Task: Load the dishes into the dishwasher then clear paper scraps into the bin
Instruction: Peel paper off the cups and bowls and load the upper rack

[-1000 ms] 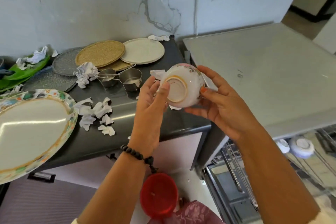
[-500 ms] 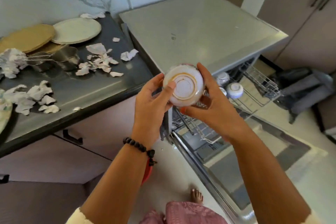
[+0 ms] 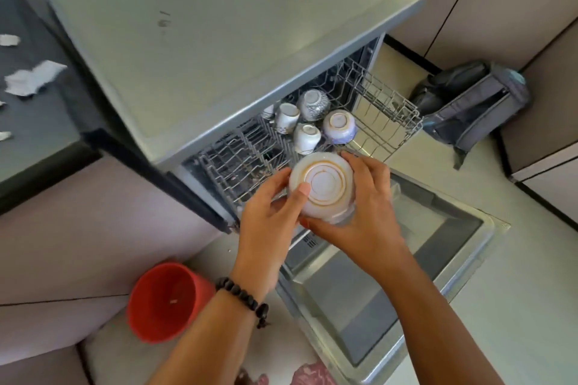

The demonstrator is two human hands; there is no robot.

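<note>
A white bowl [image 3: 323,186] with a gold ring round its foot is held upside down over the pulled-out upper rack [image 3: 383,112] of the open dishwasher [image 3: 219,50]. My left hand [image 3: 270,212] grips its left side, thumb on the base. My right hand [image 3: 366,206] cups its right and underside. Several cups and bowls [image 3: 312,122] sit upside down in the rack just beyond the bowl. Paper scraps [image 3: 32,76] lie on the dark counter [image 3: 34,122] at the far left. A red bin [image 3: 165,300] stands on the floor under my left forearm.
The dishwasher door [image 3: 391,284] lies folded down in front of me, under my right arm. A grey backpack [image 3: 472,103] leans against the cabinets at the right. Cabinet fronts run along the left below the counter.
The view has swung right from the counter to the dishwasher. Both hands have carried the bowl over the open rack and turned its base fully upward.
</note>
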